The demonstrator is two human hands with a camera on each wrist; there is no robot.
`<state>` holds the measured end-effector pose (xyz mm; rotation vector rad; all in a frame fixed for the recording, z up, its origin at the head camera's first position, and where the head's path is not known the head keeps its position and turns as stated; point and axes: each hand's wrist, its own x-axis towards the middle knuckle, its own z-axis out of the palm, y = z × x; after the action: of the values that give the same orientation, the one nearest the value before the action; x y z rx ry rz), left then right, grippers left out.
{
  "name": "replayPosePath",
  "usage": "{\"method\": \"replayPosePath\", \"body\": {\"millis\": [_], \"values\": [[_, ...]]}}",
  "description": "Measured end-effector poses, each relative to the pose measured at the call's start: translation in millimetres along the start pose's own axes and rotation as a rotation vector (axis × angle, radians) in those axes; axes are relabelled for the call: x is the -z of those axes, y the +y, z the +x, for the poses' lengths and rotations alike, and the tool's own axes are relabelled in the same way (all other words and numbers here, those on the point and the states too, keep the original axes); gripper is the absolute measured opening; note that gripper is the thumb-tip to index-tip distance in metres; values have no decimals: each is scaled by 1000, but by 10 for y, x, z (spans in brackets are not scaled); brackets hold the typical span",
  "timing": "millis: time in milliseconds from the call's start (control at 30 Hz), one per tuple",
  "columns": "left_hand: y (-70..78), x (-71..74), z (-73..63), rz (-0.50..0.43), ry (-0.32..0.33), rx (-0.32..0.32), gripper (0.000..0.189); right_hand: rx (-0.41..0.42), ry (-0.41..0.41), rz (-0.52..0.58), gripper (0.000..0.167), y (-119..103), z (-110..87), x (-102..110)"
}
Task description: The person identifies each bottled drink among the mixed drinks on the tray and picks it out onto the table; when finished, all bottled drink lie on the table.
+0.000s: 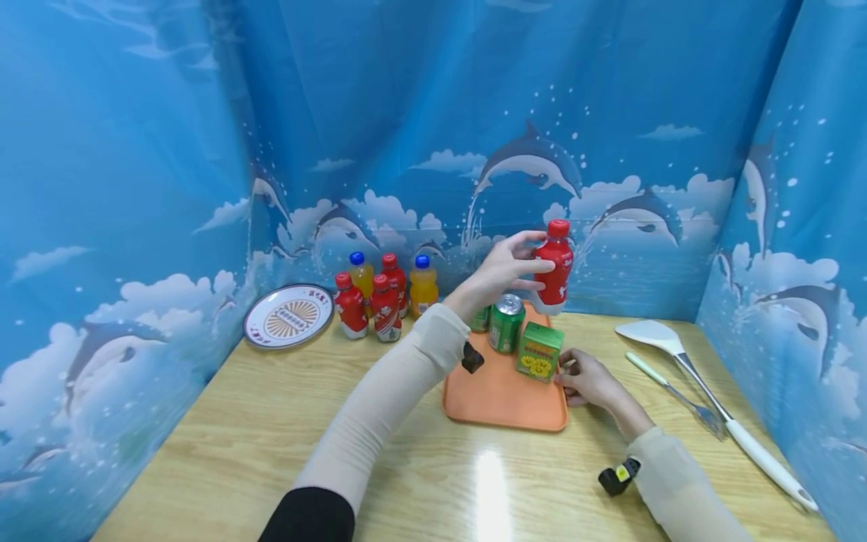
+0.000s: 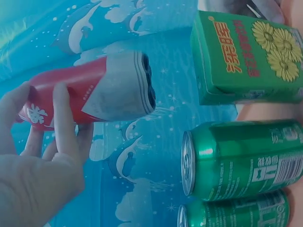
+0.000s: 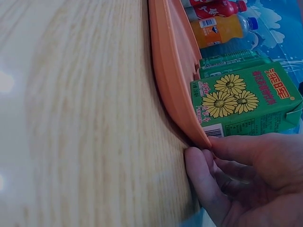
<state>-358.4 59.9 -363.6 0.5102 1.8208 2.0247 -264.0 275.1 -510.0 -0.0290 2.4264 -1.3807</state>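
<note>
My left hand (image 1: 497, 272) grips a red bottle (image 1: 555, 272) with a pale base, held upright in the air above the back of the orange tray (image 1: 497, 403). In the left wrist view the fingers wrap the bottle's red part and its base shows free. My right hand (image 1: 591, 380) pinches the tray's right rim between thumb and forefinger. On the tray stand a green drink carton (image 1: 539, 352) with yellow flowers, close beside the right hand, and a green can (image 1: 506, 325). A second green can (image 1: 479, 320) is partly hidden behind the left forearm.
Left of the tray stand several red bottles (image 1: 351, 307) and two orange-juice bottles (image 1: 423, 286) with blue caps. A white patterned plate (image 1: 290, 316) lies at the far left. On the right lie a fork (image 1: 677, 395) and a long-handled spatula (image 1: 718, 399). Blue dolphin curtains (image 1: 420, 113) enclose the table.
</note>
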Motion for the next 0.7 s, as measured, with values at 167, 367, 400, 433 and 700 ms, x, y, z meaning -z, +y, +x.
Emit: {"method": "replayPosePath", "body": {"millis": [167,367,400,433,700], "values": [[14,46,-35,-38,-27,35,57,2,0,15,39,-2,-16,-6],[53,133,-129,-28,-29,33,57,24,3,20,40,-8,-20,-26],[61,151,-145,-24,-28,31,57,25,2,17,40,-9,-20,-27],[69,169,-163,-20,-28,30,56,23,1,16,39,-10,-21,-27],[155,373,-322,-2,-18,12,56,0,-3,-10,39,8,-1,-10]]}}
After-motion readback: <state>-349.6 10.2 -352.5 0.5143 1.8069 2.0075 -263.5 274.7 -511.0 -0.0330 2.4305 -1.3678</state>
